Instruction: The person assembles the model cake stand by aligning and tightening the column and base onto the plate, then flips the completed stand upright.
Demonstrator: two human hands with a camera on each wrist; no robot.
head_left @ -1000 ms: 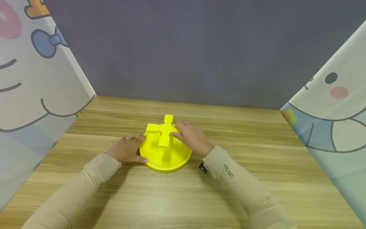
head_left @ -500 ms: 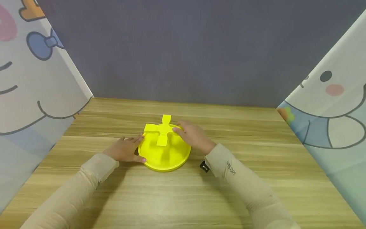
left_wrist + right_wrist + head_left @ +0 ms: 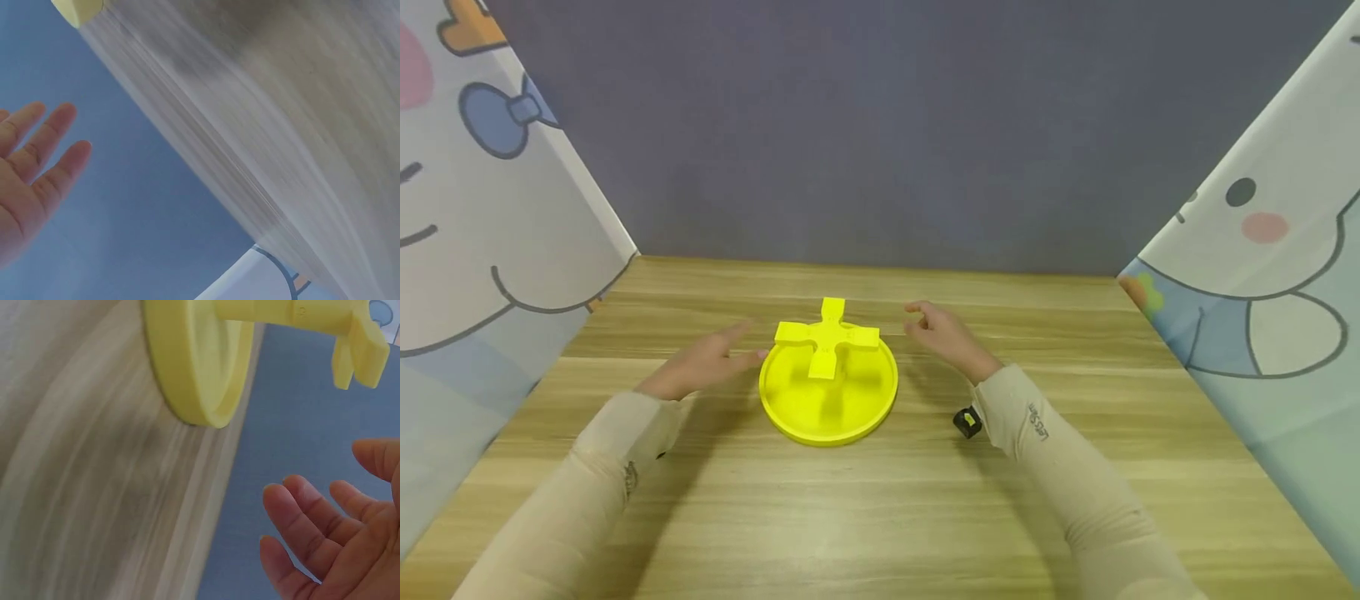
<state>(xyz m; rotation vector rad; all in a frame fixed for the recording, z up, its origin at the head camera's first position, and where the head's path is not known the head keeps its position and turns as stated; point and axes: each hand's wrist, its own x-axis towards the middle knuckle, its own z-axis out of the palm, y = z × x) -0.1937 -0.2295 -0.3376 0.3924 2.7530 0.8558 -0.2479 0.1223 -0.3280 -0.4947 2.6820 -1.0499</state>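
Observation:
In the head view a yellow stand stands upright on the table, made of a round dish base (image 3: 829,417) and a cross-shaped top (image 3: 827,336) with flared ends. A short post joining the two shows in the right wrist view. My left hand (image 3: 696,367) hovers left of the base, thumb tip close to the rim, fingers stretched out and holding nothing. To the right of the stand and apart from it is my right hand (image 3: 951,337), fingers loosely bent. In the right wrist view its palm and fingers (image 3: 306,531) hold nothing.
The wooden table (image 3: 820,525) carries the stand. A grey panel (image 3: 880,142) closes off the back. Cartoon-printed sheets rise at the left (image 3: 497,233) and right (image 3: 1285,292). A small black device (image 3: 967,422) sits at the right cuff.
Both hands have come away from the stand, the left moving left from the rim and the right moving right from the cross top. The stand stays in place on the table.

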